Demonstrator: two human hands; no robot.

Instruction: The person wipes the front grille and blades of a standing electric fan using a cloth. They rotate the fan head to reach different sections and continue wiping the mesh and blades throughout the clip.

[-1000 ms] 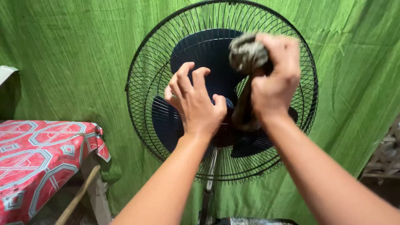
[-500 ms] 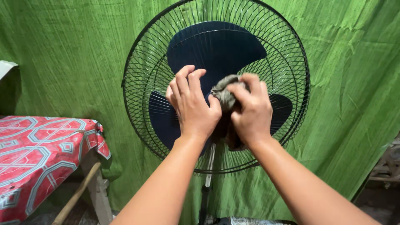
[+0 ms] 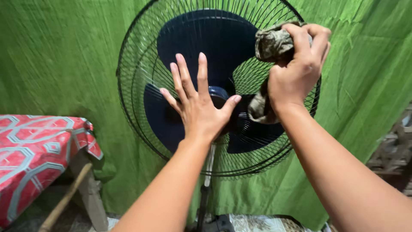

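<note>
A black pedestal fan [image 3: 141,64] with a round wire grille and dark blue blades stands in front of me. My left hand [image 3: 198,105] lies flat against the grille over the hub, fingers spread and pointing up. My right hand [image 3: 298,68] grips a crumpled grey-brown rag [image 3: 272,43] and presses it on the grille's upper right part. One end of the rag hangs down below my wrist.
A green cloth [image 3: 56,60] hangs as a backdrop behind the fan. At the left stands a wooden table with a red patterned cover [image 3: 34,150]. The fan's pole [image 3: 205,193] runs down to a base on the floor. Dark clutter sits at the right edge.
My right hand has carried the rag from the grille's centre up to its upper right. My left hand has opened out flat on the hub.
</note>
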